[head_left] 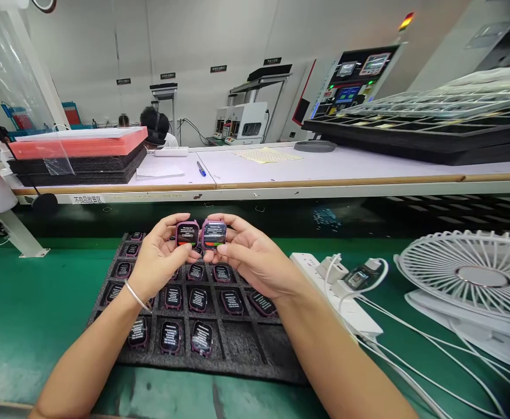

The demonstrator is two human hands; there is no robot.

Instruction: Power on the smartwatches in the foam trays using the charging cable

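Note:
My left hand [161, 253] grips a purple-framed smartwatch [187, 234] between thumb and fingers. A second smartwatch [214, 234] of the same kind is pinched in my right hand [250, 253]. The two are held side by side, lit screens towards me, showing white text and a strip of red and green at the bottom. Beneath my hands lies a black foam tray [185, 368] with square compartments. Many of these hold a smartwatch [170, 337] with white text on its screen; two front-right compartments hold none. My hands and forearms hide parts of the tray.
Right of the tray lie a white power strip [355, 311] with chargers and cables, and a white fan [482, 279]. A shelf [255, 189] crosses behind, bearing foam stacks [80, 154], a blue pen [201, 169] and black trays [429, 142]. Beyond it, a person [154, 125] is partly visible.

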